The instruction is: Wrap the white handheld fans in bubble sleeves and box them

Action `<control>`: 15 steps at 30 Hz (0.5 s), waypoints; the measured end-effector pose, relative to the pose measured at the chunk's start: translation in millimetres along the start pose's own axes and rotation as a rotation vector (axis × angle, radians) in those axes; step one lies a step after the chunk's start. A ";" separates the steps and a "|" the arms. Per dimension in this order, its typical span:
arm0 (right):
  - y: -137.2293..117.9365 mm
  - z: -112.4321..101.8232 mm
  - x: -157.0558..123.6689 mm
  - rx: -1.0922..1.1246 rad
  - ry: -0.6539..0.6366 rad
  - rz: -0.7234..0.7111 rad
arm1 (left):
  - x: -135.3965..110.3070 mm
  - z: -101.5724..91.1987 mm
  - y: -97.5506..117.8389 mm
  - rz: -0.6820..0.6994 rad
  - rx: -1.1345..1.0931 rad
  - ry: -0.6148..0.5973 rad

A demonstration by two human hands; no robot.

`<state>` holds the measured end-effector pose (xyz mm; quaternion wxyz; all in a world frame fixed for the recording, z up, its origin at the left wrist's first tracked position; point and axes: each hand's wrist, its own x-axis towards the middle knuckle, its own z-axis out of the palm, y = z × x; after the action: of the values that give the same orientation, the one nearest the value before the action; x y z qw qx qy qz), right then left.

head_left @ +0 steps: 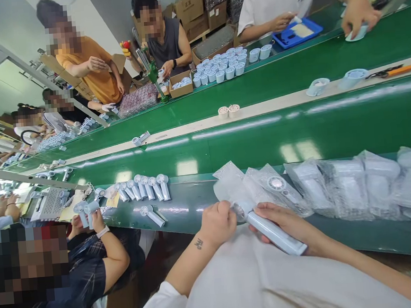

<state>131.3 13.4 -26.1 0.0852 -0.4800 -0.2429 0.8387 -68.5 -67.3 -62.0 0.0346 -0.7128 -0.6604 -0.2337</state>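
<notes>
A pale blue handheld fan (276, 233) lies slantwise before my body, handle toward the lower right. My right hand (285, 221) is wrapped round its handle, thumb on top near the neck. Closed fingers of my left hand (218, 223) pinch a clear plastic bag (226, 190) beside the fan's head. The bag partly covers that head, and how far the head sits inside it I cannot tell. Just beyond my hands, another fan in a clear bag (277, 184) rests on the bench.
Several bagged pieces (346, 188) line the bench to the right. Several bare fans (146, 187) stand left, with a single fan (152, 216) nearer. A co-worker's hands (99, 221) hold fans at lower left. The green conveyor (205, 147) runs beyond; other people work across it.
</notes>
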 end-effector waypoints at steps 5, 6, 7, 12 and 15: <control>-2.3 -6.6 2.3 0.001 -0.001 0.063 | -7.6 -0.2 5.0 0.104 -0.176 -0.136; -1.4 -7.8 3.9 0.023 0.019 0.066 | -9.4 1.1 7.4 0.056 -0.204 -0.199; 0.3 -8.4 6.0 0.040 0.043 0.056 | -9.6 2.1 10.6 -0.018 -0.233 -0.259; 8.4 -8.2 17.1 -0.122 0.167 -0.154 | 20.2 -3.0 31.1 -0.289 -0.511 -0.475; -3.5 -24.7 8.5 -0.249 0.128 -0.148 | 43.6 -9.4 35.2 -0.479 -0.655 -0.503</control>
<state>147.4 27.7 -41.3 0.1019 -0.5203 -0.3739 0.7610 -36.6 -34.7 -28.0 -0.4078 -0.5482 -0.6856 -0.2514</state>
